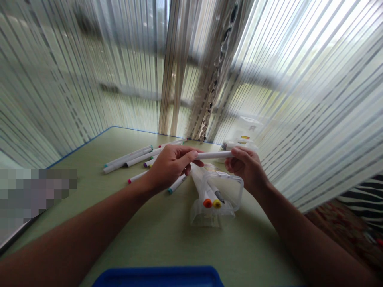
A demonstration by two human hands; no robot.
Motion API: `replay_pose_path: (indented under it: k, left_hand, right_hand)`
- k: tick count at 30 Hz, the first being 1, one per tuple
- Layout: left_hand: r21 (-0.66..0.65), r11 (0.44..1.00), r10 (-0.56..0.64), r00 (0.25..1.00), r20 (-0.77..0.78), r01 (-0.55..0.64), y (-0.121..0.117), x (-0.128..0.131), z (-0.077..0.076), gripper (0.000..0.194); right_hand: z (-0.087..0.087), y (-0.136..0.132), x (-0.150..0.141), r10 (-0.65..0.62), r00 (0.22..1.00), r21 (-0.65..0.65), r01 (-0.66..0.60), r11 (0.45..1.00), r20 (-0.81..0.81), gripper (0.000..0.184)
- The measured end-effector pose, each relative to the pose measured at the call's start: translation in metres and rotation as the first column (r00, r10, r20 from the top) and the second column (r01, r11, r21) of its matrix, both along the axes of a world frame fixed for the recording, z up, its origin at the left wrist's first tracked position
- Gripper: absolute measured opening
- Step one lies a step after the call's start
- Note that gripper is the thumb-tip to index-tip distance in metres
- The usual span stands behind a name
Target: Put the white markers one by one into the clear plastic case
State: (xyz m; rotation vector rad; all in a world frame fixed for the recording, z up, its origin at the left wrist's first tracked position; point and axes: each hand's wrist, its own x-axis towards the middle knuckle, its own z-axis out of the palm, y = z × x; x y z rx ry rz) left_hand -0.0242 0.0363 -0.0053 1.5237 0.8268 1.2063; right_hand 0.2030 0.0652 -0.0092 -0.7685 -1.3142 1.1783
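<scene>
A white marker (214, 155) is held level above the table, one end in each hand. My left hand (176, 161) is closed around its left end, thumb on top. At the other end, my right hand (244, 164) pinches the tip between thumb and fingers, which hide it. Just below stands a clear plastic case (239, 193) with its end open toward me. Inside lie an orange-ended marker (207, 202), a yellow-ended marker (217, 203) and a grey-tipped pen (220, 196). Left of the case, a teal-ended marker (176, 184) lies on the table, partly behind my left hand.
Several white markers (131, 156) with coloured ends lie loosely on the green table (143, 243) at the left. Another clear case (249, 129) stands at the back, by the string curtain (134, 71). A blue tray edge (158, 273) shows at the front; a pixelated patch covers the far left.
</scene>
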Motion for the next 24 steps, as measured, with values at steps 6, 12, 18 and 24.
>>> replay_pose_path:
  k: [6,12,18,24]
  left_hand:
    - [0.026,0.999,0.045,0.999,-0.021,-0.044,-0.0002,0.0011,0.0016,0.025]
    - [0.059,0.994,0.102,0.99,-0.101,-0.097,0.0002,-0.0004,0.0005,0.026]
    - [0.089,0.989,0.129,0.982,-0.137,-0.117,0.0011,-0.0011,-0.0005,0.031]
    - [0.098,0.988,0.129,0.983,-0.132,-0.116,0.0025,-0.0016,-0.002,0.029]
  right_hand:
    - [0.0,-0.0015,-0.0006,0.007,1.0,0.006,-0.007,1.0,0.022,0.032]
    - [0.0014,-0.0054,-0.0016,0.031,0.998,0.013,-0.032,0.999,0.063,0.033]
    - [0.0017,-0.0073,-0.0027,0.029,0.995,0.032,-0.033,0.999,0.09,0.033]
    - [0.0014,-0.0069,-0.0027,0.046,0.996,0.027,-0.048,0.998,0.077,0.03]
